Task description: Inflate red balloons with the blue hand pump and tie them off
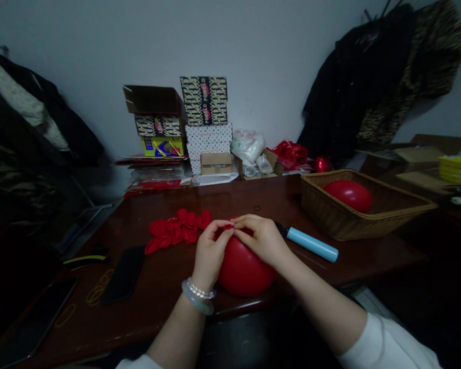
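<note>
Both hands meet at the top of a blown-up red balloon [244, 271], which sits on the dark wooden table [165, 302] close to the person's body. Left hand [211, 253]: fingers curled, tips pinched in at the balloon's neck. Right hand [263, 239]: closed in the same way, fingers coming over from the other side to meet the left fingertips [229, 225]. The neck itself is mostly hidden by the fingers, so whether it is tied cannot be told.

Step in hand looks like work at the neck, with the balloon already full. Judging from the grip, the next move calls for a firm hold at the neck so that no air gets out.

A wicker basket [332, 215] stands to the right, holding one blown-up red balloon [348, 196]; nothing else shows in it. Flat, unfilled red balloons [174, 229] lie in a loose heap left of the hands. A blue hand pump [311, 244] lies just beside the right hand, black nozzle toward it. Cardboard boxes [153, 100] are stacked at the table's far edge.
</note>
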A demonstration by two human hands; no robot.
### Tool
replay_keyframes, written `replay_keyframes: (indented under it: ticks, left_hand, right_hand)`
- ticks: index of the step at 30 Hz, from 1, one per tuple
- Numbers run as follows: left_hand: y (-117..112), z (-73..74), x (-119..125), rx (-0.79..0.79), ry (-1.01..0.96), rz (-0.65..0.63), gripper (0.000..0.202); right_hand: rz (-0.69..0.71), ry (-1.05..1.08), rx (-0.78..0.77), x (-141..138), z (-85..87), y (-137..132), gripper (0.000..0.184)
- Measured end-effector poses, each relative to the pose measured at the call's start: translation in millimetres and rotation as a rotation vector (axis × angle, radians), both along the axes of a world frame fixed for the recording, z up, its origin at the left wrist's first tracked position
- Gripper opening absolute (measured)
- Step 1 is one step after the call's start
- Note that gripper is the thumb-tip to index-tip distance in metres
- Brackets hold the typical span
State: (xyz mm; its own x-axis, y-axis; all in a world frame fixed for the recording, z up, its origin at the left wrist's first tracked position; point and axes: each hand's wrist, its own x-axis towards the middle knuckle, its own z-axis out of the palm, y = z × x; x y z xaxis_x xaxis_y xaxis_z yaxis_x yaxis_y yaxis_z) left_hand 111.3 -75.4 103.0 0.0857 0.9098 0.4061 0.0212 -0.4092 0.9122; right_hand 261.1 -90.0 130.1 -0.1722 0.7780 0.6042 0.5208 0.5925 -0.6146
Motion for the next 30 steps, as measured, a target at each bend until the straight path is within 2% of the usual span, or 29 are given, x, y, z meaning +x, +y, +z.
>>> replay_keyframes:
  ticks: [3, 7, 11, 15, 19, 24, 30]
  left_hand:
    - [-3.4, 5.8, -4.6, 0.111, 0.059, 0.118, 0.020]
    - [-10.7, 18.4, -10.3, 0.329, 0.348, 0.264, 0.003]
    - [-12.2, 27.2, -13.7, 0.361, 0.576, 0.339, 0.003]
    - [-9.1, 31.6, -16.8, 0.363, 0.690, 0.325, 0.006]
    - [-7.8, 35.7, -17.0, 0.393, 0.764, 0.316, 0.007]
    - [-8.5, 39.0, -11.8, 0.475, 0.808, 0.376, 0.008]
    - [-3.1, 28.4, -10.0, 0.439, 0.730, 0.394, 0.010]
  right_hand:
    - [-0.019, -0.035, 0.030, -3.2, -0.4, -0.8, 0.008]
    - [-0.029, -0.052, 0.039, -4.0, -0.9, -0.9, 0.008]
    - [-0.043, -0.081, 0.048, -3.8, -0.8, -0.5, 0.008]
    - [-0.060, -0.146, 0.076, -4.8, -1.5, 0.1, 0.009]
    - [-0.087, -0.238, 0.125, -6.6, -2.4, 0.3, 0.009]
    - [-0.078, -0.298, 0.146, -8.3, -2.7, -0.8, 0.009]
    - [-0.040, -0.267, 0.125, -5.9, -1.1, -1.8, 0.008]
